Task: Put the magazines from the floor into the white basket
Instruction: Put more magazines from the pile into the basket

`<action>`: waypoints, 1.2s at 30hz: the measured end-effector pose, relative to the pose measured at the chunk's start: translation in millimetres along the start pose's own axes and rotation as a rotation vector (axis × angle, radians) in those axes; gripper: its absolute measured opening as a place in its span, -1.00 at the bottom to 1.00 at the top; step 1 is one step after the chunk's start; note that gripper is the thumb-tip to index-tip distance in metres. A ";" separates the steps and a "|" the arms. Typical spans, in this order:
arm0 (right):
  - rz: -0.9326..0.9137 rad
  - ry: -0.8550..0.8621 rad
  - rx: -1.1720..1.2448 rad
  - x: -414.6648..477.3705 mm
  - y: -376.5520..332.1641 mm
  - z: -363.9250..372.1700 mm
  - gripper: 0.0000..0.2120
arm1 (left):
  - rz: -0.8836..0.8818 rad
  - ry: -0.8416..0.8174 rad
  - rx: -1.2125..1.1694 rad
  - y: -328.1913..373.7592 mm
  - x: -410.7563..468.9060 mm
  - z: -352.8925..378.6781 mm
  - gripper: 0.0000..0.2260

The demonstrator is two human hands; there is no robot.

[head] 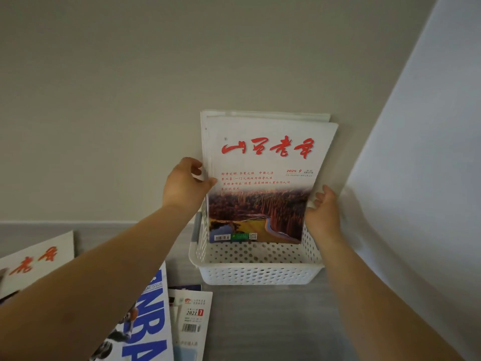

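Observation:
A white perforated basket [260,272] stands on the floor against the wall. Upright inside it is a stack of magazines; the front one [263,183] has red calligraphy and an autumn forest photo. My left hand [186,185] grips the stack's left edge, thumb on the front cover. My right hand [324,212] presses the stack's right edge with fingers spread. More magazines lie on the floor at lower left: a blue NBA issue [151,321], a white one with red script [36,261] and a white 2021 issue [192,319].
A beige wall [130,100] rises directly behind the basket. A white panel [416,178] closes off the right side. Grey floor [273,321] lies open in front of the basket.

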State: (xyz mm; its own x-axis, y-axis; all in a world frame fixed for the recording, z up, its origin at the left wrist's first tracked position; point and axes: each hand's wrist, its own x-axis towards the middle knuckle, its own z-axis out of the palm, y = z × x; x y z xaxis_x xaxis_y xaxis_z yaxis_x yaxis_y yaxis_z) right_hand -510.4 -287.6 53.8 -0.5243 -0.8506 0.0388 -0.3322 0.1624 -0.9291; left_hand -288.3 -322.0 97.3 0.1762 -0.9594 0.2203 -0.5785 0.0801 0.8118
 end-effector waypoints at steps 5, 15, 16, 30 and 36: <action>-0.033 -0.138 -0.093 3.2 3.4 11.8 -0.46 | 0.078 -0.080 0.252 -7.6 2.2 4.9 -0.77; -0.104 -0.035 -0.294 -1.3 2.8 11.5 -0.43 | 0.172 -0.100 0.545 -8.0 5.0 0.0 -0.68; -0.107 0.029 -0.331 -1.9 0.9 9.9 -0.38 | 0.167 -0.101 0.505 -10.1 0.6 -1.4 -0.66; -0.334 -0.031 -0.326 -158.7 -23.1 33.8 -0.65 | -0.090 -0.089 0.199 -118.8 -159.6 -160.5 -0.89; -0.363 -0.286 -0.365 -261.6 -35.0 89.0 -0.67 | -0.314 -0.028 0.211 -186.0 -218.9 -261.5 -0.87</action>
State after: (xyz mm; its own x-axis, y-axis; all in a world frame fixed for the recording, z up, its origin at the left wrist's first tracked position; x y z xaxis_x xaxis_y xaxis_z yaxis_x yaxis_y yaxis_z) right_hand -291.9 -115.3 43.4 -0.1105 -0.9769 0.1830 -0.7259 -0.0464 -0.6862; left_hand -11.0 -56.2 39.5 0.3507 -0.9357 -0.0383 -0.6514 -0.2731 0.7078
